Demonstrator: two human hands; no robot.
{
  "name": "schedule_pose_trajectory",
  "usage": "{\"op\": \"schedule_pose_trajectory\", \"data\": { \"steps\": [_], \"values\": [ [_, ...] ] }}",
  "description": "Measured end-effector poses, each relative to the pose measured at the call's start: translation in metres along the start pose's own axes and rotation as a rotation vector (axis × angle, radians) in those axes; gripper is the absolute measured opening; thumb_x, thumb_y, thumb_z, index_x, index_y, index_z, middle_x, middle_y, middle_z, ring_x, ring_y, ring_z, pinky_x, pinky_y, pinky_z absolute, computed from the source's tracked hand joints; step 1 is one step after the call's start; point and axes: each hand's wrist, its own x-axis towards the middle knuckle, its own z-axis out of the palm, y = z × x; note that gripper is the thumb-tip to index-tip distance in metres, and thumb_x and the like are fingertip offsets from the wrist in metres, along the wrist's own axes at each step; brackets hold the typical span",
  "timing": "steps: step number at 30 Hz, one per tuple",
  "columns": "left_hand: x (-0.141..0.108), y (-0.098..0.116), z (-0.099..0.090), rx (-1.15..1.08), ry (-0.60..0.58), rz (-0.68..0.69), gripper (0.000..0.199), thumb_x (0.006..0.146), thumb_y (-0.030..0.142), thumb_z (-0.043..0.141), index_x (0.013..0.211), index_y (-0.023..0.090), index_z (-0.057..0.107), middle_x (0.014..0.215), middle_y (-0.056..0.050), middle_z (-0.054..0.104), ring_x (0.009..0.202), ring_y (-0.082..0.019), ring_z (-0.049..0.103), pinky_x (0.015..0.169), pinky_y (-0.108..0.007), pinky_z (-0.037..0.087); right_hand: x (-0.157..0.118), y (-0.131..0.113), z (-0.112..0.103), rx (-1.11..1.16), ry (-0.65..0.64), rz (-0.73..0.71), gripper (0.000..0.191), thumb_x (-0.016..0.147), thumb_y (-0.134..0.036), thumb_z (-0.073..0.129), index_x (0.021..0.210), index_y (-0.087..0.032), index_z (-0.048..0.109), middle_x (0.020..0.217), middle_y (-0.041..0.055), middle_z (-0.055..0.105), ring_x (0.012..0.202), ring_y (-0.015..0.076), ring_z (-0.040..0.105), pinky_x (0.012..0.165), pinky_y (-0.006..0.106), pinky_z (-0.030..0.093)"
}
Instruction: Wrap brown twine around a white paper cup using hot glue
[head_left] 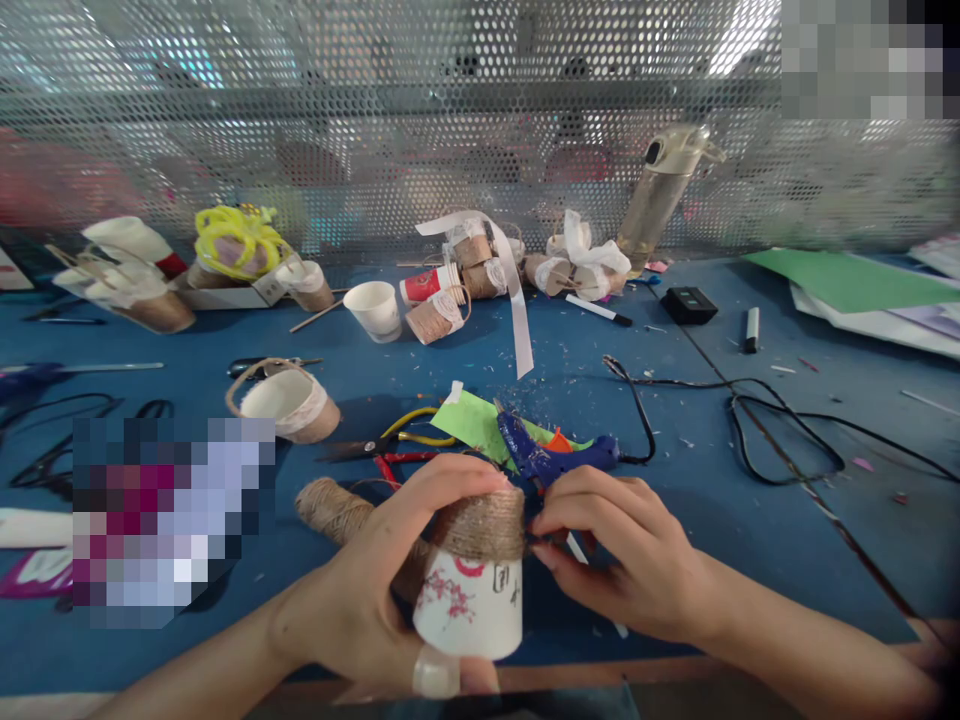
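My left hand [375, 580] is wrapped round a paper cup [472, 610], fingers over its top and thumb under its lower end. The cup is white with pink blossoms and dark lettering; brown twine [484, 525] is wound in tight rows round its upper part. A bandage-like strip [436, 672] is on the thumb. Beside the wound part, my right hand [622, 550] is closed in a pinch; whatever lies between its fingertips is too small to make out. Behind my left hand lies a roll of twine [334, 508], partly covered. Just beyond the cup rests a blue glue gun [551, 450].
Yellow-handled scissors [409, 430] and green paper [472, 420] lie beyond my hands. A twine-wrapped cup basket [300, 410] stands left. Further back are a white cup [373, 310], small wrapped cups [435, 318], a ribbon [517, 310] and a bottle [656, 200]. A black cable [750, 440] loops right.
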Motion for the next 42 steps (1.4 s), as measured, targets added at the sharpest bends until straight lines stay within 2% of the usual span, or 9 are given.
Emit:
{"op": "schedule_pose_trajectory", "data": {
  "steps": [6,13,24,28,33,35,39,42],
  "values": [
    [0.004,0.0,-0.002,0.039,-0.016,0.024,0.096,0.064,0.048,0.088,0.144,0.029,0.04,0.137,-0.011,0.048,0.127,-0.034,0.05,0.107,-0.046,0.046,-0.005,0.002,0.004,-0.13,0.011,-0.053,0.021,0.09,-0.009,0.063,0.109,-0.017,0.061,0.092,0.0051,0.073,0.078,0.0162,0.069,0.063,0.028,0.056],
    [0.006,0.002,-0.003,0.113,-0.038,0.002,0.094,0.068,0.043,0.086,0.147,0.03,0.036,0.14,-0.012,0.046,0.129,-0.034,0.048,0.112,-0.048,0.042,-0.005,0.001,0.002,-0.235,0.049,-0.138,0.017,0.089,-0.007,0.066,0.106,-0.009,0.065,0.089,0.0062,0.073,0.075,0.0159,0.069,0.06,0.028,0.055],
    [0.009,0.004,-0.002,0.138,-0.063,-0.012,0.096,0.066,0.038,0.088,0.147,0.033,0.036,0.139,-0.01,0.046,0.128,-0.034,0.048,0.112,-0.046,0.041,-0.007,-0.001,-0.003,-0.36,-0.021,-0.18,0.008,0.09,-0.014,0.065,0.098,-0.012,0.066,0.085,0.006,0.073,0.072,0.0188,0.07,0.057,0.031,0.053],
    [0.005,0.003,-0.001,0.048,-0.053,-0.014,0.092,0.068,0.042,0.085,0.146,0.031,0.038,0.138,-0.011,0.046,0.129,-0.034,0.047,0.11,-0.046,0.043,-0.006,0.003,-0.002,-0.362,0.049,-0.118,0.01,0.088,-0.01,0.066,0.097,-0.014,0.065,0.083,0.0031,0.072,0.067,0.0149,0.067,0.056,0.028,0.052],
    [0.0,0.002,-0.001,-0.093,-0.004,-0.044,0.092,0.066,0.046,0.086,0.144,0.031,0.041,0.138,-0.009,0.048,0.13,-0.033,0.046,0.111,-0.044,0.041,0.003,0.003,-0.002,-0.248,0.159,-0.005,0.016,0.083,-0.001,0.063,0.092,-0.015,0.063,0.082,0.0019,0.071,0.07,0.0112,0.066,0.065,0.023,0.055],
    [0.0,0.004,-0.001,-0.162,0.016,-0.064,0.091,0.065,0.049,0.086,0.143,0.029,0.044,0.137,-0.01,0.049,0.129,-0.033,0.048,0.109,-0.042,0.044,0.004,0.001,-0.002,-0.214,0.168,0.006,0.017,0.083,-0.001,0.062,0.092,-0.014,0.063,0.082,0.0023,0.071,0.071,0.0109,0.066,0.066,0.022,0.055],
    [0.0,0.007,0.0,-0.344,0.085,-0.091,0.086,0.07,0.052,0.082,0.142,0.027,0.044,0.135,-0.011,0.05,0.118,-0.031,0.057,0.093,-0.038,0.054,0.002,0.0,-0.001,-0.183,0.142,-0.001,0.018,0.084,-0.001,0.061,0.096,-0.014,0.062,0.084,0.003,0.071,0.073,0.0118,0.066,0.066,0.023,0.054],
    [-0.001,0.004,-0.001,-0.421,0.077,-0.098,0.09,0.067,0.052,0.083,0.143,0.025,0.043,0.134,-0.013,0.052,0.112,-0.032,0.06,0.086,-0.038,0.057,-0.001,0.0,0.0,-0.165,0.115,-0.021,0.019,0.084,-0.002,0.06,0.098,-0.015,0.062,0.085,0.0031,0.07,0.073,0.013,0.065,0.064,0.025,0.054]
  ]
}}
